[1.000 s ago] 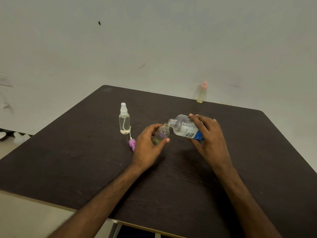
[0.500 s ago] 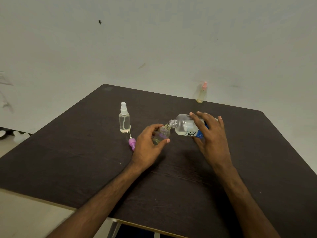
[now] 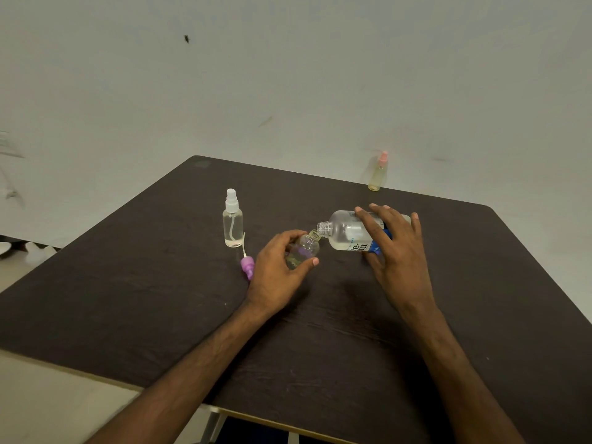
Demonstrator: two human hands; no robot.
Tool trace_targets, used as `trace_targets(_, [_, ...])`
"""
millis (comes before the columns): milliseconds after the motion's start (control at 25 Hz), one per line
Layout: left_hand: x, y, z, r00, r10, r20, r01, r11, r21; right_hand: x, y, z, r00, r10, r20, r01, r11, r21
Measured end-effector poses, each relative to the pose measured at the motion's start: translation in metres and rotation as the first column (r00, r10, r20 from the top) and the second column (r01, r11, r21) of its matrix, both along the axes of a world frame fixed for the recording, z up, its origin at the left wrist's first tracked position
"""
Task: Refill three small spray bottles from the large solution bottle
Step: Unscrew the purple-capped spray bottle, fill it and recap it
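While the left hand point(image 3: 275, 274) grips the small clear uncapped spray bottle point(image 3: 304, 248) mid dark surface point(image 3: 128, 299), the right hand point(image 3: 397, 254), fingers splayed wider than a second ago, pinches the large clear blue-labelled solution bottle point(image 3: 344, 233), mouth to mouth; pouring judged under way.

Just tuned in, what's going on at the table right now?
The person's right hand tips the large solution bottle, its open neck at the mouth of a small uncapped bottle that the left hand grips. A purple spray cap lies on the table beside that hand. A white-capped spray bottle stands to the left, a pink-capped bottle at the far edge.
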State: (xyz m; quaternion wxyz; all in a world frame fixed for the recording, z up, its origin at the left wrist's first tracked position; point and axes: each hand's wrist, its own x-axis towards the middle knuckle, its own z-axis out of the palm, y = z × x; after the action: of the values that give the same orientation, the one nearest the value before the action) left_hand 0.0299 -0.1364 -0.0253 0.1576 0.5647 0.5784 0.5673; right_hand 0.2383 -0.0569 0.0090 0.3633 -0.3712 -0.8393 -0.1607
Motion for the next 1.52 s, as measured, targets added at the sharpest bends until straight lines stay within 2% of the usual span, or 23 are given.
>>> trace_targets(1520, [-0.0005, -0.0001, -0.0006, 1.000, -0.005, -0.016, 0.005, 1.000, -0.014, -0.0030, -0.0055, 0.0067, 0.999, -0.024, 0.024, 0.023, 0.999, 0.039])
